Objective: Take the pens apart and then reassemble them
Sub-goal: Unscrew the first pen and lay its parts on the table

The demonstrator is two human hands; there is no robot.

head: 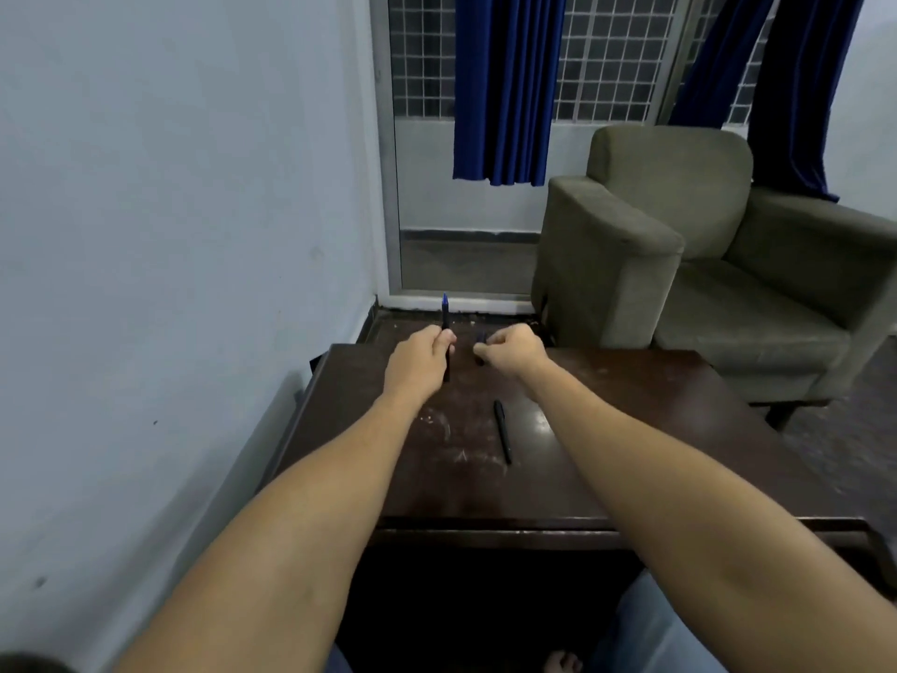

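My left hand (423,351) grips a dark pen body (445,313) upright, its blue tip pointing up above my fingers and its lower end showing below them. A short gap to the right, my right hand (512,351) is closed on a small dark pen cap (480,349), mostly hidden by the fingers. A second black pen (502,431) lies whole on the dark wooden table (655,429), nearer to me and between my forearms.
The table stands against a pale blue wall on the left. A grey-green armchair (679,264) is behind the table to the right. Blue curtains (505,89) hang over a barred window at the back. My legs show under the table's near edge.
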